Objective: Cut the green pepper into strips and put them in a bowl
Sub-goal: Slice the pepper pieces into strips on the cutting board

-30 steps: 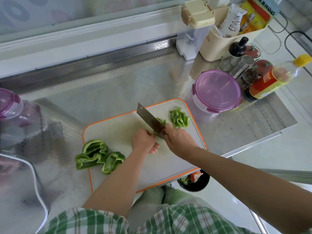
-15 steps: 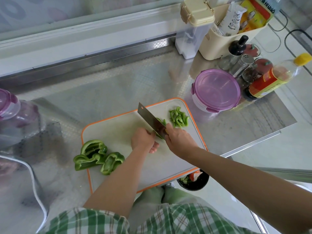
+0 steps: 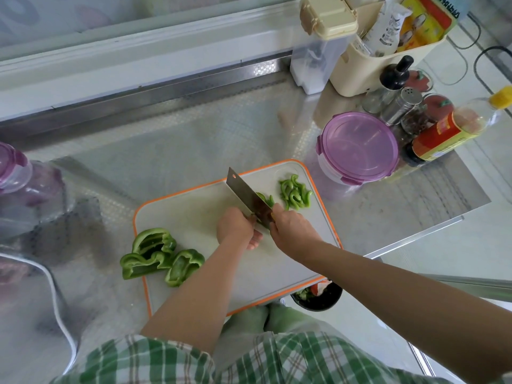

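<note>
On the white cutting board (image 3: 194, 212) with an orange rim, my right hand (image 3: 291, 231) grips the handle of a steel cleaver (image 3: 246, 195), whose blade stands over a piece of green pepper (image 3: 266, 200). My left hand (image 3: 235, 228) has its fingers curled against the left face of the blade, holding down that pepper piece, which is mostly hidden. A small pile of cut pepper strips (image 3: 295, 194) lies at the board's far right corner. Three large uncut pepper pieces (image 3: 158, 256) lie at the board's left edge.
A round container with a purple lid (image 3: 358, 145) stands right of the board. Behind it are an oil bottle (image 3: 448, 131), shakers (image 3: 401, 103) and a cream caddy (image 3: 368, 65). A dark bowl (image 3: 318, 297) with scraps sits below the board's near right corner. A purple-lidded jar (image 3: 16, 173) stands far left.
The cleaver and both hands stay at the same spot on the board with only a slight shift. The strip pile and the large pieces have not moved.
</note>
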`<state>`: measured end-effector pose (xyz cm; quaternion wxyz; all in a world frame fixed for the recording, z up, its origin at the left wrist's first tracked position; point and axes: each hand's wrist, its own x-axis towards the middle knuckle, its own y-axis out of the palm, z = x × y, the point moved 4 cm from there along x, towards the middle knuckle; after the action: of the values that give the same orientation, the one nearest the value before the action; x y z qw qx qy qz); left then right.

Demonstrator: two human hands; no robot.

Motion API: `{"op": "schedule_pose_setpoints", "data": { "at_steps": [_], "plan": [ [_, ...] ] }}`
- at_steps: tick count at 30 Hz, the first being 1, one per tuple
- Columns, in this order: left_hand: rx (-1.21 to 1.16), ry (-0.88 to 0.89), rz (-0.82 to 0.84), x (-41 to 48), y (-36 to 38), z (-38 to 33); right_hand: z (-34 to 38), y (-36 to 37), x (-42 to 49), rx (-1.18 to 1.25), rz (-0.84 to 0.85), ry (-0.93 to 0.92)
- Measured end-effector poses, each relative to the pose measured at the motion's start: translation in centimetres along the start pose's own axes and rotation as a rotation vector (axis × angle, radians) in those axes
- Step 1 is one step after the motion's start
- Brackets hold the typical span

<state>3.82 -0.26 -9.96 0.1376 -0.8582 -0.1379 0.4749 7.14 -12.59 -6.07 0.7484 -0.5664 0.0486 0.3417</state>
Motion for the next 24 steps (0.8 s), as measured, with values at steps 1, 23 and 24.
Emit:
{"op": "schedule_pose_setpoints", "data": {
  "at_steps": [1, 23, 24],
  "plan": [
    [-0.012, -0.008, 0.006, 0.1, 0.0, 0.0, 0.0, 0.2, 0.0, -0.003, -0.004, 0.003],
    [0.062, 0.156, -0.060, -1.3, -1.3, 0.1, 0.4, -0.3, -0.5, 0.168, -0.094, -0.113],
    [0.150, 0.185, -0.126, -1.5, -1.8, 0.3, 0.6, 0.1, -0.6, 0.160, -0.074, -0.111]
  ]
}}
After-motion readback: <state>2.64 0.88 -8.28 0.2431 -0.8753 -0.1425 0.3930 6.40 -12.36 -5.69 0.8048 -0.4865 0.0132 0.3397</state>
